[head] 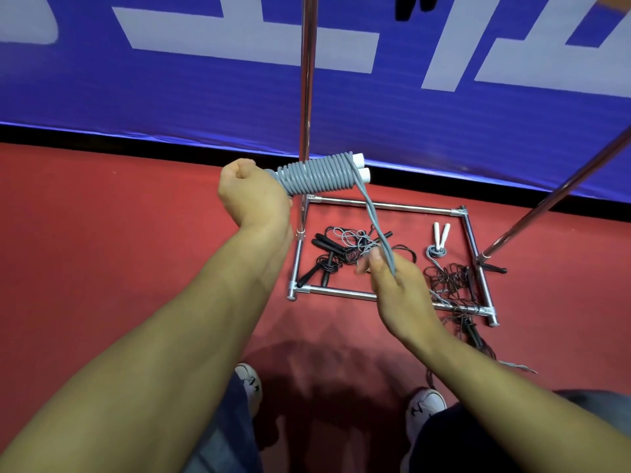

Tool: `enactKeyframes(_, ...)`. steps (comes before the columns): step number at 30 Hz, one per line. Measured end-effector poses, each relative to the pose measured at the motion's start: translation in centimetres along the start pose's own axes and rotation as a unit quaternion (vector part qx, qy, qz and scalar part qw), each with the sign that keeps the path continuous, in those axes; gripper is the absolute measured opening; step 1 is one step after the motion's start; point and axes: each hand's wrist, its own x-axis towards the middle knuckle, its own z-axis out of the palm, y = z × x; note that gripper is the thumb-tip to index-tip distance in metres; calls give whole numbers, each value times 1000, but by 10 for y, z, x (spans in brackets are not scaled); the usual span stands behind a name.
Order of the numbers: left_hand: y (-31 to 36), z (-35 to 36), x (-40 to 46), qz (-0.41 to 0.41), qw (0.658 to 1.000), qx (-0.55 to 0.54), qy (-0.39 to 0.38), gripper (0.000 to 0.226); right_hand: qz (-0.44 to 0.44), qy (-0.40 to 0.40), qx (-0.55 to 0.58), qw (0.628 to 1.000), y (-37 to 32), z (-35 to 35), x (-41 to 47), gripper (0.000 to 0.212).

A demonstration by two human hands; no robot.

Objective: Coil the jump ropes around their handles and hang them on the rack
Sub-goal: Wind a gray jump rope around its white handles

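Observation:
My left hand (251, 196) grips one end of a grey jump rope (317, 177) that is wound in tight coils around its two white handles, whose tips (362, 167) poke out at the right. A doubled grey tail (377, 230) runs down from the coils to my right hand (396, 288), which pinches it between the fingers. Below, inside the rack's chrome base frame (389, 206), lie black-handled ropes (324, 254) in a tangle and a white-handled grey rope (440, 237). The rack's upright pole (307, 90) rises just behind the coil.
A slanted chrome bar (560, 196) crosses at the right. More tangled dark rope (454, 285) lies over the frame's right corner and trails toward my right shoe (423, 409). The floor is red; a blue banner (170, 80) lines the wall. Dark handles (415, 5) hang at the top.

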Motion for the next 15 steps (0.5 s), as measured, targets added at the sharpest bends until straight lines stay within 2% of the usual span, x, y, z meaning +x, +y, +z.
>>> enactKeyframes(2,4,-2,2,-9,1000,-14,9,29,-6,-7,-39,999,1,-1,-2,58)
enactKeyframes(5,7,-4,5,-15,999,-24,18,28,45,-8,43,998,-2,0,-2,57)
enactKeyframes(8,9,-5,6,-24,999,-26,18,30,64,-19,51,996,-6,-1,-5,50)
enactKeyframes(10,11,-5,4,-26,999,-26,12,31,58,-60,52,995,-6,-3,-6,41)
enactKeyframes(13,11,-3,2,-16,1000,-21,6,29,99,-157,151,971,-5,-10,-3,34)
enactKeyframes(15,11,-3,1,6,1000,-3,4,22,96,-199,120,968,-7,-20,3,26)
